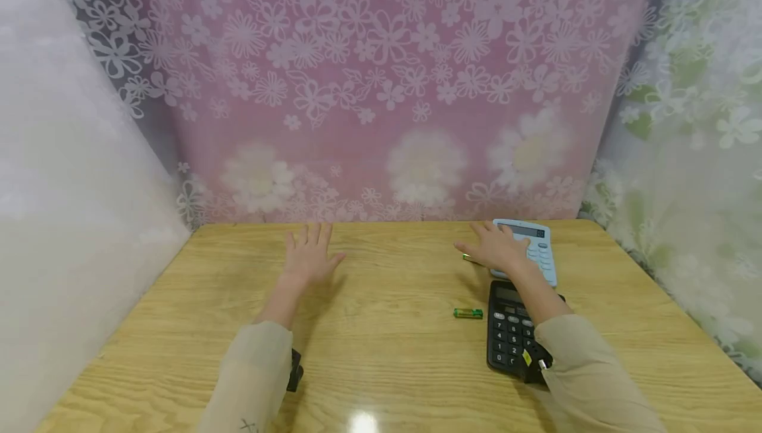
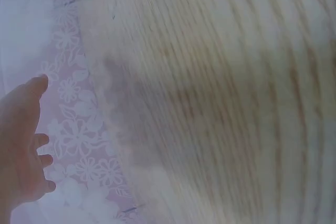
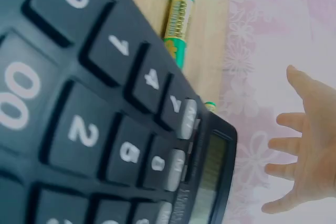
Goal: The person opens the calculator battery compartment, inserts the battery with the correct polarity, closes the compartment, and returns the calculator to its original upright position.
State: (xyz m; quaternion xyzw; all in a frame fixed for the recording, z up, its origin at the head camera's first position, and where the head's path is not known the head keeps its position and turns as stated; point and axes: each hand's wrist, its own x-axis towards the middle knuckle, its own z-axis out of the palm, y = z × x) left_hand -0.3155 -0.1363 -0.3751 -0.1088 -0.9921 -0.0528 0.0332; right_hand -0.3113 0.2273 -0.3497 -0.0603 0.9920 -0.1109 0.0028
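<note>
My left hand (image 1: 309,258) hovers with spread fingers over the left half of the wooden table, holding nothing. On the right, my right hand (image 1: 497,248) is spread too and overlaps the light blue calculator (image 1: 542,258) in the head view. Nearer to me lies a black calculator (image 1: 506,327), partly covered by my right forearm and wrist. A green and gold battery (image 1: 467,313) lies just left of it. Another battery (image 1: 470,258) shows beside the blue calculator, partly hidden by my right hand. The right wrist view shows the black calculator's keys (image 3: 84,129) close up.
The wooden table (image 1: 381,340) reaches back to a pink flowered curtain (image 1: 381,89). A white sheet (image 1: 77,188) hangs on the left and a flowered sheet (image 1: 702,188) on the right. A black wrist camera mount (image 1: 296,370) shows by the left sleeve.
</note>
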